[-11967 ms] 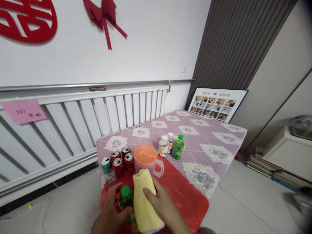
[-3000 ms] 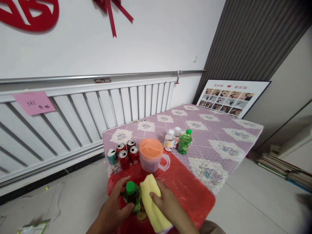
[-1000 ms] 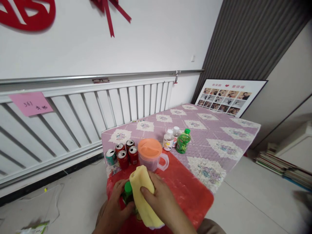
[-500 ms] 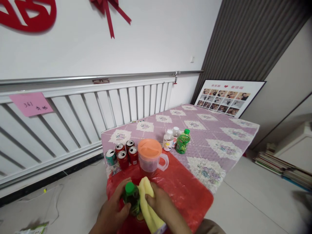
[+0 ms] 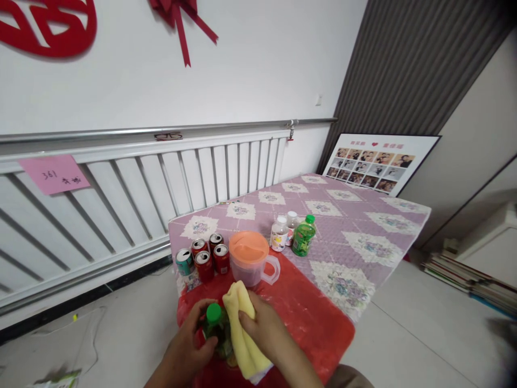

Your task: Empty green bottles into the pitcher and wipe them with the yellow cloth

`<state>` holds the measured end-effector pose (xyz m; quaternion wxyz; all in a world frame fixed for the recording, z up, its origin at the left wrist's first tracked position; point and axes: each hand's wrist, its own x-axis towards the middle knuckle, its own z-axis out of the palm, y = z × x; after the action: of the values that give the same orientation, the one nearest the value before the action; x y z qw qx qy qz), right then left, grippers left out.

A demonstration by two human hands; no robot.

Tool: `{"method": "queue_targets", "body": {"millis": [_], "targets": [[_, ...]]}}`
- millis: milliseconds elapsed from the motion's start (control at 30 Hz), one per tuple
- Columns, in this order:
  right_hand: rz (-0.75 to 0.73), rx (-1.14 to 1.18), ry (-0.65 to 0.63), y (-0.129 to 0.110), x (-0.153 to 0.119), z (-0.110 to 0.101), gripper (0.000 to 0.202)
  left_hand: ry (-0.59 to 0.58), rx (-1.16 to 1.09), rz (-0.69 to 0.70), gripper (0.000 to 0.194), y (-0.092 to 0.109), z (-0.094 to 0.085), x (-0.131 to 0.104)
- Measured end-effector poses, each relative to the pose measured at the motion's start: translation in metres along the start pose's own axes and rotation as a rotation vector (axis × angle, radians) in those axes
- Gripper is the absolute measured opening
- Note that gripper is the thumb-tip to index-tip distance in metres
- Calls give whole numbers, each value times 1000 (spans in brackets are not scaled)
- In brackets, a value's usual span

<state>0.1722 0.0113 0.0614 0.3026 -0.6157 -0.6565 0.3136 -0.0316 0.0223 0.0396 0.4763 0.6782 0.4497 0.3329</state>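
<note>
My left hand (image 5: 189, 339) is closed around a green plastic bottle (image 5: 217, 328) with a green cap, upright over the red plastic sheet (image 5: 307, 318). In my right hand (image 5: 262, 326) is a folded yellow cloth (image 5: 240, 339), its near side against the bottle. The cloth hides part of the bottle's right side. Just beyond my hands stands a clear plastic pitcher (image 5: 246, 272) with an orange lid and a handle on its right.
Several opened drink cans (image 5: 204, 265) stand left of the pitcher. To its right are two white-capped bottles (image 5: 278, 234) and another green bottle (image 5: 304, 237). A flowered tablecloth (image 5: 335, 221) covers the table. Behind runs a white radiator (image 5: 210, 172); a photo board (image 5: 375, 161) leans at the far right.
The yellow cloth has moved slightly up along the bottle with my right hand, and its lower end has swung into view. My left hand keeps its hold on the bottle.
</note>
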Motion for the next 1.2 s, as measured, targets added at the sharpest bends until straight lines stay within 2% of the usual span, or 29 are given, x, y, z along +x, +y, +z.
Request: {"method": "queue_targets", "body": {"millis": [133,267,367,533,633,700,800,1000,1200], "targets": [[81,-58,-46,19,-6,14,37,-88,-18,22,56,4,-4,2],[121,-93,-34,24,-9,15,43,-58,33,48,57,-3,-5,1],[92,-87,-8,14,-6,4,53,29,138,84,53,-11,-2,-1],[1,-51,49,-23,-6,-16,48,161,230,44,49,-22,7,-4],[-32,-44,50,-36,-8,-18,46,193,218,8,56,-26,11,-4],[-29,-45,37,-34,-8,-15,45,203,192,-25,63,-27,11,-5],[-8,-49,26,-19,-6,-7,46,165,135,-46,62,-23,7,-6],[86,-116,-51,15,-8,12,42,-88,28,15,56,-5,-5,-4],[144,-175,-58,27,-12,26,42,-163,-5,60,58,-13,-9,-3]]}}
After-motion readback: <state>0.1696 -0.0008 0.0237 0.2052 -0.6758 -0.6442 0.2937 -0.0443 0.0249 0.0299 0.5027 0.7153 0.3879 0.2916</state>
